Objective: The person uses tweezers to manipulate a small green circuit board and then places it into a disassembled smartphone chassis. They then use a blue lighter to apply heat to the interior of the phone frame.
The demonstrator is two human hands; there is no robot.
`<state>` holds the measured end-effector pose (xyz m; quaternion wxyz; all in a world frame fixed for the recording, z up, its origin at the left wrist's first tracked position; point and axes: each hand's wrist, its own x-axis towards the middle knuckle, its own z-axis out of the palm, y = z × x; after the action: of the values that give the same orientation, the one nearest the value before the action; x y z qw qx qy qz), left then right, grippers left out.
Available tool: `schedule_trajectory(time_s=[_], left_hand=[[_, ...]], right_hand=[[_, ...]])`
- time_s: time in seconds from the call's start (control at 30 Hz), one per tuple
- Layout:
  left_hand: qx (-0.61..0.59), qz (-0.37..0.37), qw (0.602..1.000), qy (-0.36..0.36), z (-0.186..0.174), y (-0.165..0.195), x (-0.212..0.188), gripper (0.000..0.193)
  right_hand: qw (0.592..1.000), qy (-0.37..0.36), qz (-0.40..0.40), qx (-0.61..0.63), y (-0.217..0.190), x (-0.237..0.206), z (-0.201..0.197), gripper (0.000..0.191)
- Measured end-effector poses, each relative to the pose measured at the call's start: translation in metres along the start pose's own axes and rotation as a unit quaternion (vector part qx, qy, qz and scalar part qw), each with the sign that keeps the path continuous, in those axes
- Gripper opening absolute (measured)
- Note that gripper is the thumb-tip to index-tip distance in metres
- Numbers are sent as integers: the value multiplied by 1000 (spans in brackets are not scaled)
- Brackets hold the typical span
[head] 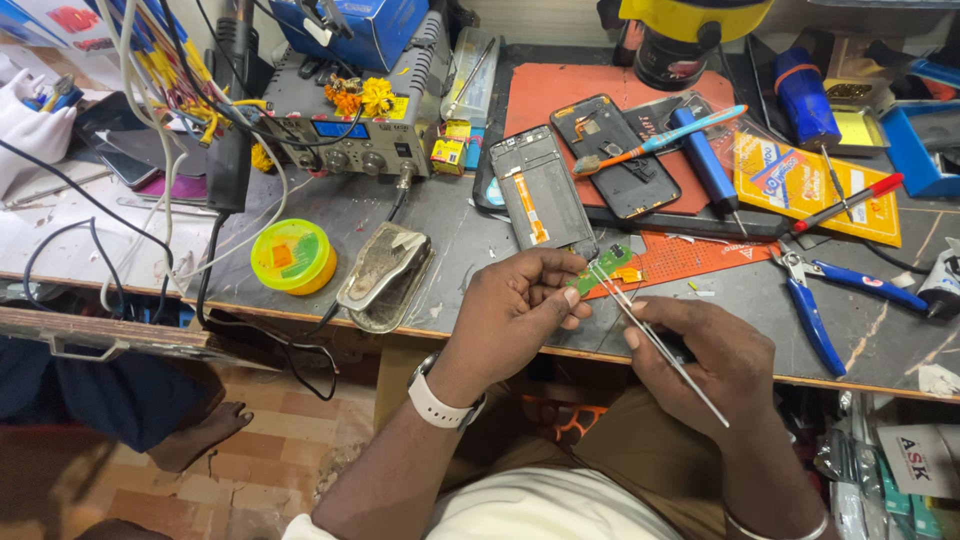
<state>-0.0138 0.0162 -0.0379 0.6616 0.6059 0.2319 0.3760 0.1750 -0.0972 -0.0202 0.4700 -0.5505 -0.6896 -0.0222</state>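
Cluttered with cables and repair tools, the grey bench (400, 215) runs across the view, and the opened phone frame (541, 190) lying near its middle serves as the landmark. Just below that frame, at the bench's near edge, the left hand (515, 310) pinches a small green circuit board (603, 267) between thumb and fingertips, holding it in the air over the edge. The right hand (715, 360), below and right of the frame, is closed around a pair of thin metal tweezers (655, 340), whose tips reach up to the board and seem to touch it.

Right of the frame lies a second opened phone (615, 155) on an orange mat (600, 90), with a toothbrush (660, 143) laid across it and a blue screwdriver (703, 160) beside. Further right are blue-handled cutters (815, 310) and a red-capped tool (845, 203). Left of the frame sit a soldering station (360, 125), a worn iron rest (385, 275) and a round yellow-green tin (293, 255).

The board is held only by a light pinch over open space. In my judgement, a push from the tweezers that is too firm could flick it out of the fingers and onto the floor. The orange flex strip at the board's right end looks fragile; a sideways slip of the sharp tips might tear it or scratch a contact. Whether any tiny part sits between the tips is too small to tell.
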Motion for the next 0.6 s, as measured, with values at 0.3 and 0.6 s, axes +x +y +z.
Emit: schedule_trajectory(time_s=[0.3,0.6], left_hand=[[20,23,1000,9,3,1,-2,30],[30,33,999,7,2,2,-3,32]], right_hand=[[1000,-10,-11,-4,-4,4,-4,29],[999,-31,-31,5,-6,7,-5,30]])
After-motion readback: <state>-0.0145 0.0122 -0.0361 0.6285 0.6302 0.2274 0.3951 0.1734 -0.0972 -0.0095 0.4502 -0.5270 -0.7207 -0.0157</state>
